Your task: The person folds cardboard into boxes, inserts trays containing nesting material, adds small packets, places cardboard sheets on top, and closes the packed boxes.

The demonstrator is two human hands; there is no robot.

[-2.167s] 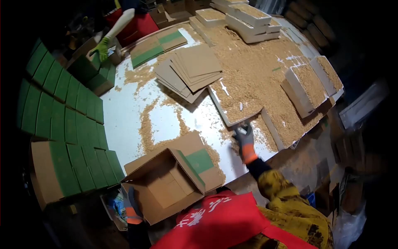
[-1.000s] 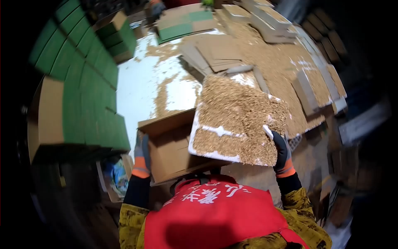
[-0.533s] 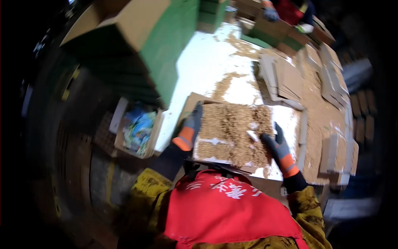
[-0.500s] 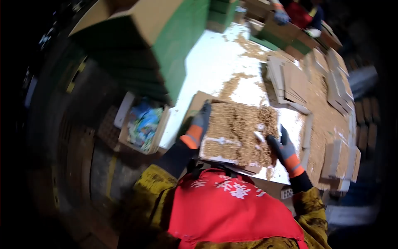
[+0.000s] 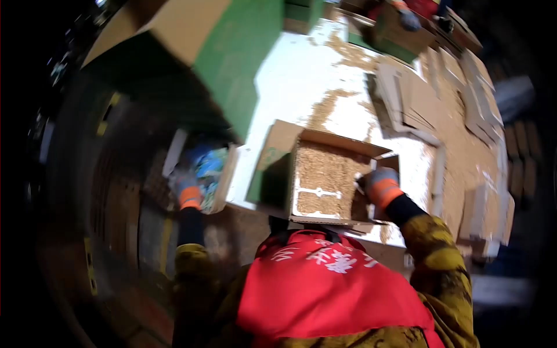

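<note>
A cardboard box point(image 5: 339, 134) with green outer sides stands in front of me on the white tabletop, its top open. Loose light-brown material point(image 5: 331, 165) fills it, with a thin white strip-like shape lying across the surface. My right hand point(image 5: 382, 181), in a grey glove with an orange cuff, reaches over the box's right side. Its fingers are curled down at the fill; what they grip, if anything, is hidden. On the left, my left hand point(image 5: 184, 178) is at a small carton point(image 5: 224, 180) holding blue and green crumpled packets point(image 5: 209, 165); motion blurs its fingers.
Tall green-and-brown cartons point(image 5: 232, 64) rise at the back left. Brown material point(image 5: 325, 110) is scattered over the white tabletop point(image 5: 290, 75). Flat cardboard pieces point(image 5: 415, 101) lie to the right. At the far end, another person's gloved hand point(image 5: 409, 21) is at a box point(image 5: 400, 37).
My left hand has left the box's left side and moved to the small carton. My right hand has moved inward and curled. The fill sits lower, with the box's walls showing around it.
</note>
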